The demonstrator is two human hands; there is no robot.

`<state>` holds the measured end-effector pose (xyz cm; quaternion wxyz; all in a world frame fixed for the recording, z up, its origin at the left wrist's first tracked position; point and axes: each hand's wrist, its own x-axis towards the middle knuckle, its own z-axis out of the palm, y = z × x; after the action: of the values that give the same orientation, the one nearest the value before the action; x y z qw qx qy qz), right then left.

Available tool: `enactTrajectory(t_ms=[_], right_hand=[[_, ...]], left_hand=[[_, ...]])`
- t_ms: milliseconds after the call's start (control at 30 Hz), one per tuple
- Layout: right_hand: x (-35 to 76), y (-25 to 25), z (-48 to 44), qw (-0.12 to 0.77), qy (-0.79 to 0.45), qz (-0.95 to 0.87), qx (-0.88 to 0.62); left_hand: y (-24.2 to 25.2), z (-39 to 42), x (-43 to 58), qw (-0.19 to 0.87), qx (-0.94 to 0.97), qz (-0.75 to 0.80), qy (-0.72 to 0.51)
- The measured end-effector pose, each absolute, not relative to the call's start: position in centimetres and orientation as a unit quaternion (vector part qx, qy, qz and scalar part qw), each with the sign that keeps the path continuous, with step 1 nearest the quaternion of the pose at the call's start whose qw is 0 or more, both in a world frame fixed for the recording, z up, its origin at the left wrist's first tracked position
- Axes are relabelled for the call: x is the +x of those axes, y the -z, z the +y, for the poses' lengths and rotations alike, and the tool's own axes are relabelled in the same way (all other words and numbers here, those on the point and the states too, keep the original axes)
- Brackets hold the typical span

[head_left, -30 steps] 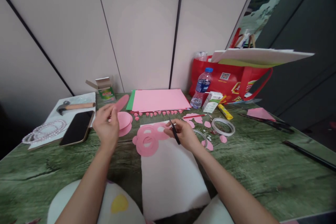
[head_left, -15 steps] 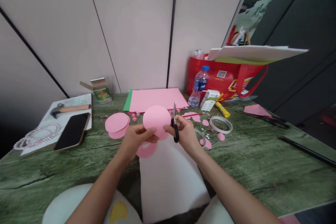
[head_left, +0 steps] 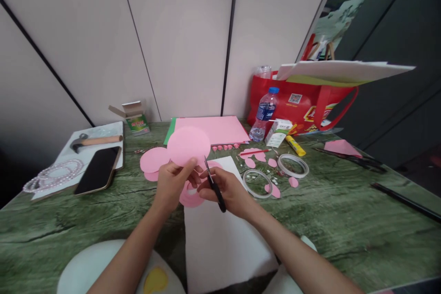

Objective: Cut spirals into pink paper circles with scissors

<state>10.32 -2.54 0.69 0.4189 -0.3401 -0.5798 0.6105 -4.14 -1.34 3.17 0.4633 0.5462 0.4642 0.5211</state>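
Note:
My left hand pinches the lower edge of a round pink paper disc and holds it up off the table. In my right hand is a pair of black-handled scissors, its blades pointing up beside the disc's lower right edge. The fingers of both hands are close together, and whether the blades touch the paper I cannot tell. Below the hands lies a pink paper ring at the top of a white sheet. Further pink paper discs lie to the left.
Pink sheets lie at the back. Tape rolls, pink petal-shaped pieces, a glue stick, a water bottle and a red bag are on the right. A phone, hammer and beads sit left.
The disc has moved up and left in my left hand. My right hand has come down and left with the scissors, which now tilt leftward, uncovering the tape roll behind it.

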Motion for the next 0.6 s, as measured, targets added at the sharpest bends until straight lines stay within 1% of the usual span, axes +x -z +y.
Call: enactTrajectory(t_ms=[267, 600], right_hand=[[10.44, -0.62, -2.51, 0.447, -0.614, -0.567, -0.320], [10.17, -1.14, -2.67, 0.448, -0.631, -0.554, -0.306]], left_hand=[[-3.77, -1.95, -3.47, 0.385, 0.584, 0.517, -0.493], [-3.01, -1.93, -3.74, 0.422, 0.588, 0.493, -0.482]])
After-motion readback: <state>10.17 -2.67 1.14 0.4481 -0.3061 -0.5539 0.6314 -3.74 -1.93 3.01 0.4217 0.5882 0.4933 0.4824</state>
